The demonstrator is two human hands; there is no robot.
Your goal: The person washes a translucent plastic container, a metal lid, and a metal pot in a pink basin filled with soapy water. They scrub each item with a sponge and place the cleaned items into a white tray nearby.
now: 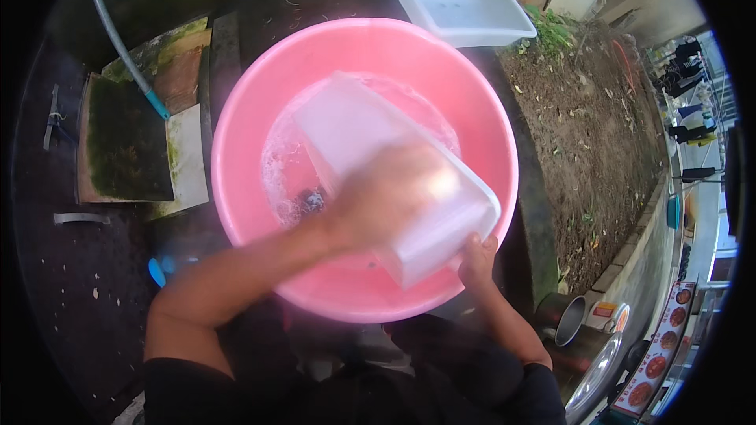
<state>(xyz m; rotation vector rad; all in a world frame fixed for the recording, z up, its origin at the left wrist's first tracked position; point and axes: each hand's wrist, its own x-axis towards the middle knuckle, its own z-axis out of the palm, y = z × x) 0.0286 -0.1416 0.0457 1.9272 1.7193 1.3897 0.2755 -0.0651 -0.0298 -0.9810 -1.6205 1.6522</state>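
Note:
A large round pink plastic basin (248,130) with foamy water stands before me. In it I have a white rectangular plastic tub (348,106), tilted with its outer side and base turned towards me. My right hand (479,257) grips the tub's rim at the near right corner. Across the tub's outer surface lies my left hand (390,195), blurred by motion; whether it holds something under the palm is hidden. A dark grey clump (312,199), perhaps a scouring pad, sits in the suds left of the tub.
Beyond the basin's far right rim stands another white plastic tub (472,3). Mossy boards (130,136) and a grey pole (118,41) are at left, near a partly hidden blue object (156,271). Right lie a soil bed (585,147) and a metal pot (561,319).

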